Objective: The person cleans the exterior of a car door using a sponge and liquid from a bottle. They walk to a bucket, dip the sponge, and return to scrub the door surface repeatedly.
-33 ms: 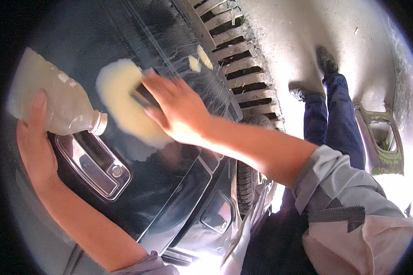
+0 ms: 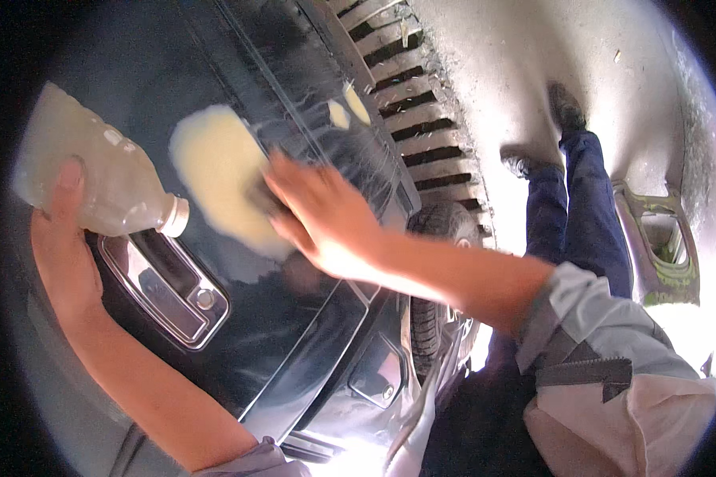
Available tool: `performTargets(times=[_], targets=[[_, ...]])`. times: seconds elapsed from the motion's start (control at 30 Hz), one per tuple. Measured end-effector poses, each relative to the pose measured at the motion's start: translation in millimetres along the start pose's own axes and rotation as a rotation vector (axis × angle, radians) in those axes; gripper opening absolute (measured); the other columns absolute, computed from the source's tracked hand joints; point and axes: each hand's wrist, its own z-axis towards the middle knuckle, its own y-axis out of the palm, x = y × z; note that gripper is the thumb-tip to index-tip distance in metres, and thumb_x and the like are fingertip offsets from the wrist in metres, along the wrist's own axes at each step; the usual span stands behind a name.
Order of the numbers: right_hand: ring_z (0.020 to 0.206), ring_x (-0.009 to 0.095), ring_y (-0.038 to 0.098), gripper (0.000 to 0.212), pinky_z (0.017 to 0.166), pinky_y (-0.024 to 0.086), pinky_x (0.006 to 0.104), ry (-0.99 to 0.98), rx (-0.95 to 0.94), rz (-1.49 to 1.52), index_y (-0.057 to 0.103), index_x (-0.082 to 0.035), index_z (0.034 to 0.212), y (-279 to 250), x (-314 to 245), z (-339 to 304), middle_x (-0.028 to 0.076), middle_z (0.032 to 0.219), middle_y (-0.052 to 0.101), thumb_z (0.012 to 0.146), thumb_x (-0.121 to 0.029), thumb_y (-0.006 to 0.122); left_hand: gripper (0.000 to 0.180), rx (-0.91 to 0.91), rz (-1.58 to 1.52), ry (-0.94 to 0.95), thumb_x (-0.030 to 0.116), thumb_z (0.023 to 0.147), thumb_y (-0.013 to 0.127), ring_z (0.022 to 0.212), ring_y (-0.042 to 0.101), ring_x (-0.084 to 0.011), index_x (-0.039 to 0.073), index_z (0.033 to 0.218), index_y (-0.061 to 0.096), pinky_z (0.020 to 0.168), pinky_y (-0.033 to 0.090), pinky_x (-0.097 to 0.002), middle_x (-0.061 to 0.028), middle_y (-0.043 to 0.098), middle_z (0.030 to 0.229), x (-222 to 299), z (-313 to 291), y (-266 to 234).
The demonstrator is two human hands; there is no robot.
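Observation:
On a dark car door [image 2: 254, 318] lies a smooth pale-yellow patch of body filler [image 2: 219, 167]. My right hand [image 2: 322, 215] is closed over a dark sanding block [image 2: 259, 189], pressed to the patch's right edge; motion blurs it and the fingers hide most of it. At the left, my left hand [image 2: 68, 230] wraps round a cloudy translucent plastic bottle [image 2: 107, 175]. The bottle lies tilted, its white cap end [image 2: 175, 217] pointing right, just above the chrome door handle [image 2: 171, 294].
Two small pale filler spots [image 2: 348, 110] sit near the panel's edge, among scratches. Beyond is a slatted floor grating [image 2: 422, 119]. A tyre [image 2: 426, 318] is below my right forearm. A worn greenish stool [image 2: 660, 238] stands on the concrete floor by my legs.
My right hand has slid a little right and down with the sanding block, baring more of the filler patch. The left hand and bottle have barely moved.

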Motion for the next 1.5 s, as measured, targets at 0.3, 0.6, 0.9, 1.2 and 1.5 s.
performTargets(times=[0.3, 0.6, 0.9, 1.2, 1.5], targets=[[0.106, 0.042, 0.06, 0.056, 0.092, 0.051, 0.0499, -0.019, 0.032, 0.047, 0.05, -0.005, 0.136, 1, -8, 67, 0.023, 0.14, 0.052, 0.087, -0.02, 0.073, 0.067, 0.001, 0.097, 0.007, 0.04, 0.095, 0.069, 0.118, 0.057, -0.0243, -0.011, 0.134, 0.052, 0.107, 0.039, -0.0363, -0.0173, 0.06, 0.129, 29, -17, -7], [0.118, 0.037, 0.058, 0.066, 0.101, 0.047, 0.0496, -0.013, -0.091, 0.115, 0.05, -0.004, 0.142, -16, -17, -58, 0.019, 0.147, 0.049, 0.083, -0.014, 0.078, 0.066, 0.156, -0.041, 0.059, 0.039, 0.092, 0.072, 0.116, 0.058, -0.0252, -0.013, 0.129, 0.057, 0.104, 0.041, -0.0349, -0.0194, 0.061, 0.126, 17, -6, 4], [0.119, 0.041, 0.057, 0.071, 0.102, 0.047, 0.0487, 0.0, -0.026, 0.091, 0.043, -0.004, 0.147, 13, 2, 21, 0.021, 0.144, 0.051, 0.085, -0.016, 0.076, 0.06, 0.202, 0.038, 0.063, 0.033, 0.095, 0.072, 0.12, 0.057, -0.0249, -0.011, 0.132, 0.055, 0.108, 0.041, -0.0369, -0.0172, 0.06, 0.131, -4, -9, 1], [0.119, 0.042, 0.056, 0.058, 0.102, 0.045, 0.0504, -0.013, 0.054, 0.106, 0.046, -0.002, 0.143, 21, 7, 134, 0.024, 0.144, 0.051, 0.093, -0.023, 0.066, 0.065, 0.274, 0.054, 0.127, 0.034, 0.092, 0.075, 0.12, 0.058, -0.0262, -0.01, 0.134, 0.054, 0.107, 0.043, -0.0382, -0.0175, 0.061, 0.131, 20, -16, -10], [0.121, 0.039, 0.057, 0.064, 0.103, 0.047, 0.05, -0.022, -0.157, 0.056, 0.047, -0.003, 0.144, -6, -6, -20, 0.021, 0.15, 0.046, 0.088, -0.018, 0.074, 0.061, 0.338, 0.094, 0.134, 0.036, 0.092, 0.074, 0.109, 0.063, -0.0239, -0.01, 0.129, 0.06, 0.102, 0.045, -0.0355, -0.0166, 0.066, 0.123, 14, -18, 9]])
